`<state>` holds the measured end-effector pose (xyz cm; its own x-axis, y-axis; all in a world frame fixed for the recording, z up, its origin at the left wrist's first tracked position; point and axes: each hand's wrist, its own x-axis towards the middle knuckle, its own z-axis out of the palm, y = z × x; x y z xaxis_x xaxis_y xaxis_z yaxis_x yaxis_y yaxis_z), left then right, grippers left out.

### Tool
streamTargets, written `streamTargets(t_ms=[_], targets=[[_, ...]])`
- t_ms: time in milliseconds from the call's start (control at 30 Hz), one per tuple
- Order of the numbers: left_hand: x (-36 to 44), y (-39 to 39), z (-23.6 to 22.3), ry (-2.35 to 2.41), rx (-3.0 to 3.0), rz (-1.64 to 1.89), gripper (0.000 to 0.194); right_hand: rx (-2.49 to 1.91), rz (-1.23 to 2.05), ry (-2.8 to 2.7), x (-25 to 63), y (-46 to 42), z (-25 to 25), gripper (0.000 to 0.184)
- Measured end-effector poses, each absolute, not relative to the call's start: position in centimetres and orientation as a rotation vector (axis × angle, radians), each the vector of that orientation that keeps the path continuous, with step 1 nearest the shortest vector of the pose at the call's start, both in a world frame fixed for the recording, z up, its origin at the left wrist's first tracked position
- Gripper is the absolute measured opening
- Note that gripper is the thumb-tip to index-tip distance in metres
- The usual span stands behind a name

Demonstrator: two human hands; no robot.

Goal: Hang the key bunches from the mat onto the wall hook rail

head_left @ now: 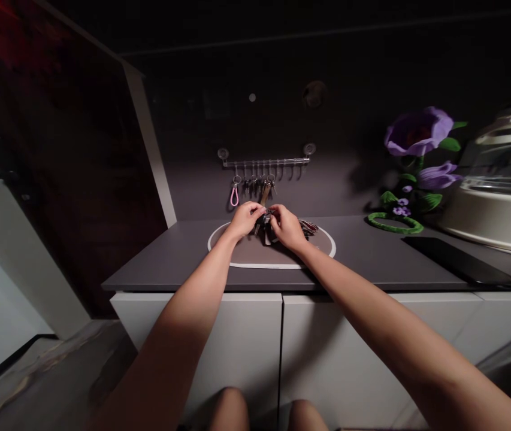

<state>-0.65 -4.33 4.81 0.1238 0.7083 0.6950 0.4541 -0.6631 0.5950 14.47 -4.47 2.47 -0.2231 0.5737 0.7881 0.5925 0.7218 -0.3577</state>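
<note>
My left hand [246, 220] and my right hand [287, 228] meet over an oval brown mat [255, 257] with a white rim. Both have their fingers pinched on a small bunch of keys [265, 221], partly hidden between the fingertips. A flat tag or key hangs down below them. Beside my right hand, more keys and a red item [310, 226] lie on the mat, partly covered by the hand. On the wall just behind, a clear hook rail [266, 161] carries several hanging keys [253, 184] and a pink strap [234, 196].
The mat lies on a grey countertop [160, 257] above white cabinet doors [237, 347]. To the right are a purple knitted flower [419, 134], its green ring base [394, 224], a black phone-like slab [457, 260] and a cream appliance [498, 209]. A dark door [66, 149] stands left.
</note>
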Motion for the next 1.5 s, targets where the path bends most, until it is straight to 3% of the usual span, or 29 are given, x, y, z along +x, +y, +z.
streamTargets(t_ms=[533, 800, 1233, 1500], targets=[[0.7, -4.4, 4.3, 0.658, 1.192, 1.577, 0.025, -0.736, 0.342, -1.868, 14.3, -5.2, 2.8, 0.029], [1.3, -4.5, 4.1, 0.528, 0.976, 1.51, 0.027, -0.729, 0.35, -1.707, 14.2, -5.3, 3.6, 0.028], [1.8, -4.1, 3.8, 0.554, 1.179, 1.541, 0.039, -0.67, 0.964, -1.349, 14.8, -4.8, 5.1, 0.028], [1.6, -2.6, 2.5, 1.09, 1.652, 1.736, 0.03, -0.614, 0.965, -1.219, 15.6, -1.4, 7.9, 0.027]])
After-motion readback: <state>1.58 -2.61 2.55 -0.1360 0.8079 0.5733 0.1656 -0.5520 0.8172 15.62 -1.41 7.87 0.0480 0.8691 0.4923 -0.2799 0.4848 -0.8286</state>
